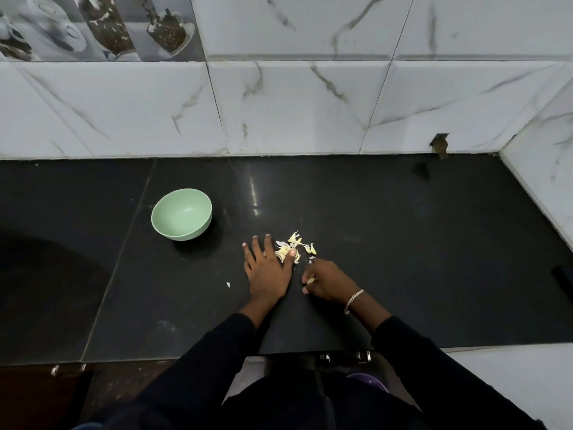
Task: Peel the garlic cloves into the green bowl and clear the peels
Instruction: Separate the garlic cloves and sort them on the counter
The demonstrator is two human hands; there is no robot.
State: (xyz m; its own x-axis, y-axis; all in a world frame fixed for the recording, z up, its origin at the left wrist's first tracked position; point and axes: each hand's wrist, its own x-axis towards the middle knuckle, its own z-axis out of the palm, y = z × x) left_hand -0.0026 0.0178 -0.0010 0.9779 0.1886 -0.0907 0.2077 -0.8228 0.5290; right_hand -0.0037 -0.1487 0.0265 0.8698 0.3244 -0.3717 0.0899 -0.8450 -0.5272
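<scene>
black counter [403,243]: peels [295,241] mid-surface under spread left hand [268,268]; right hand [325,279] pinches peel [311,280].

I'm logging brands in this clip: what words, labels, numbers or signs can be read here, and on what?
None can be read.
The green bowl is plain, the picture tile shows only cups and beans, and the bracelet bears no legible mark.

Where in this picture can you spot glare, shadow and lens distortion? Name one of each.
Head view: glare is a pale streak on the black counter beyond the left hand; shadow pools right of the green bowl and darkens the counter's far left; wide-angle bowing curves the wall tiles along their joints; the garlic peels look sharp.
</scene>
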